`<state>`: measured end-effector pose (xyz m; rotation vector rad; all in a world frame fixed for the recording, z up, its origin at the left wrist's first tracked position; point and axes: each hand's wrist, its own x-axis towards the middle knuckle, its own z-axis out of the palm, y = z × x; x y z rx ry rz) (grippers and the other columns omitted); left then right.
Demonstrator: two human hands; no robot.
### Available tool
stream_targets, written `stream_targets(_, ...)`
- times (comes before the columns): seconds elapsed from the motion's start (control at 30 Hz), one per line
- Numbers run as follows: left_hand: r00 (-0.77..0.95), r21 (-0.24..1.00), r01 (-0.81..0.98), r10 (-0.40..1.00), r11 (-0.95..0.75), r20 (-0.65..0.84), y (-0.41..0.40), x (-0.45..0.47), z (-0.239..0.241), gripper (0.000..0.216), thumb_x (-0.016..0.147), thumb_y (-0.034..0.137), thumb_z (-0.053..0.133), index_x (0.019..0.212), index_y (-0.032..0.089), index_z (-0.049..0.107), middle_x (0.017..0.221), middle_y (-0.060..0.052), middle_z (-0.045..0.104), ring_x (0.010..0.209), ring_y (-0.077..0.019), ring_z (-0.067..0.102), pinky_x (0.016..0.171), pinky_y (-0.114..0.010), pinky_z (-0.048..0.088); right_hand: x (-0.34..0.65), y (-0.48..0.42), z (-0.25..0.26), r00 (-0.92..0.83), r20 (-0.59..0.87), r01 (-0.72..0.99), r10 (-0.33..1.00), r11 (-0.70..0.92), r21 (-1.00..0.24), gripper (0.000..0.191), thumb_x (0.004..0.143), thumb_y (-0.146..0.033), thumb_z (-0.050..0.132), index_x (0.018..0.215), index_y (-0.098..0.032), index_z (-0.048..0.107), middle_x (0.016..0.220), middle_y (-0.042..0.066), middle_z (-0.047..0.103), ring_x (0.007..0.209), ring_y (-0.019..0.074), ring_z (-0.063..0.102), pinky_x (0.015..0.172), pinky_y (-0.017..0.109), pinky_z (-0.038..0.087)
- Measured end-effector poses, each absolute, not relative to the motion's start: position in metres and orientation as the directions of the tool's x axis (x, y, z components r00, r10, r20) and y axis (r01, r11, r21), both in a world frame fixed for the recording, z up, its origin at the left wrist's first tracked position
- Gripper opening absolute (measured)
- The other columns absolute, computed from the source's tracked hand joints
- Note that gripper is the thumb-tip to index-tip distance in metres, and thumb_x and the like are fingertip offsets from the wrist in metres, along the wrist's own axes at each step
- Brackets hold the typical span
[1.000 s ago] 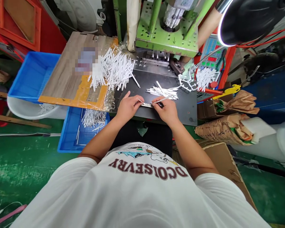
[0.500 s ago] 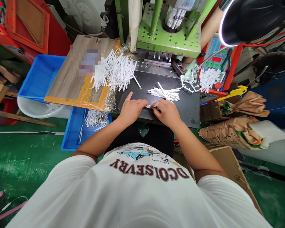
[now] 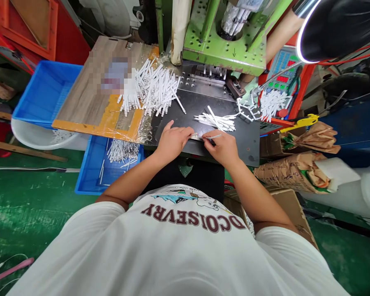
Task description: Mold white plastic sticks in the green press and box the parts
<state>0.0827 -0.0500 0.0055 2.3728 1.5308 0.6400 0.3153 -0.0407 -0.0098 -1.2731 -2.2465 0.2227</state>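
Observation:
My left hand (image 3: 172, 140) rests on the black work plate (image 3: 243, 139), its fingertips pinched on a small metal fixture (image 3: 198, 137) near the plate's front edge. My right hand (image 3: 222, 146) is closed on a thin white stick (image 3: 215, 136), whose tip lies at the fixture. A small bundle of white sticks (image 3: 217, 120) lies just beyond the hands. A large heap of the same white sticks (image 3: 151, 90) sits to the left on a plastic-wrapped wooden board (image 3: 92, 94).
A green press machine (image 3: 225, 45) stands behind the plate, with a red control box (image 3: 283, 74) and more white sticks (image 3: 273, 102) to its right. Blue bins (image 3: 46, 92) (image 3: 92, 172) sit at left, one holding sticks. Paper sacks (image 3: 296, 168) lie at right. A black lamp (image 3: 339, 24) hangs overhead.
The right hand now shows a white stick pointing right from its fingertips at the fixture; the left hand stays pinched on the fixture. The view has shifted slightly.

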Motion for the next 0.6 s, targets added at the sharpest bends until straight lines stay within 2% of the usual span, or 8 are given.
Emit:
stream_targets(0.2,0.344,0.469,0.788,0.917,-0.399,0.202,-0.051,0.084,0.006,0.018,0.107,0.019,0.056,0.104,0.027,0.072,0.095,0.000,0.081,0.095,-0.0214,0.077,0.128,-0.054,0.039,0.312,-0.041,-0.008,-0.416,0.313,0.765,0.854,0.515,-0.388,0.024,0.102,-0.023,0.059,0.102,-0.025,0.082,0.103,0.009,0.084,0.098,0.0266,0.078,0.090,0.038,0.060)
stream_targets(0.33,0.356,0.501,0.764,0.913,-0.406,0.197,-0.053,0.085,0.007,0.019,0.105,0.018,0.056,0.107,0.028,0.073,0.098,0.000,0.082,0.097,-0.0214,0.077,0.128,-0.054,0.039,0.310,-0.046,0.002,-0.454,0.221,0.805,0.863,0.504,-0.313,0.023,0.097,-0.019,0.061,0.102,-0.025,0.083,0.102,0.009,0.084,0.096,0.0273,0.076,0.083,0.036,0.058)
stream_targets(0.47,0.377,0.582,0.690,0.900,-0.430,0.219,-0.045,0.063,0.008,0.033,0.100,0.010,0.051,0.119,0.027,0.072,0.117,-0.004,0.081,0.109,-0.0222,0.075,0.120,-0.047,0.049,0.320,-0.026,0.020,-0.536,0.117,0.756,0.836,0.537,-0.373,0.030,0.089,-0.014,0.064,0.108,-0.026,0.084,0.104,0.007,0.084,0.094,0.0282,0.076,0.083,0.038,0.060)
stream_targets(0.53,0.265,0.590,0.711,0.923,-0.384,0.280,-0.032,0.039,0.006,0.040,0.096,0.006,0.047,0.122,0.024,0.071,0.128,-0.008,0.077,0.118,-0.0247,0.072,0.111,-0.043,0.054,0.317,-0.001,0.026,-0.552,0.112,0.724,0.826,0.542,-0.427,0.035,0.085,-0.012,0.065,0.111,-0.026,0.083,0.109,0.006,0.084,0.098,0.0296,0.077,0.090,0.042,0.061)
stream_targets(0.6,0.087,0.564,0.779,0.939,-0.272,0.333,-0.013,0.013,0.003,0.041,0.092,0.004,0.048,0.119,0.023,0.071,0.128,-0.012,0.075,0.119,-0.0285,0.070,0.106,-0.045,0.055,0.301,0.032,0.028,-0.523,0.132,0.725,0.842,0.521,-0.451,0.032,0.086,-0.011,0.066,0.109,-0.026,0.082,0.109,0.008,0.083,0.098,0.0303,0.076,0.094,0.045,0.061)
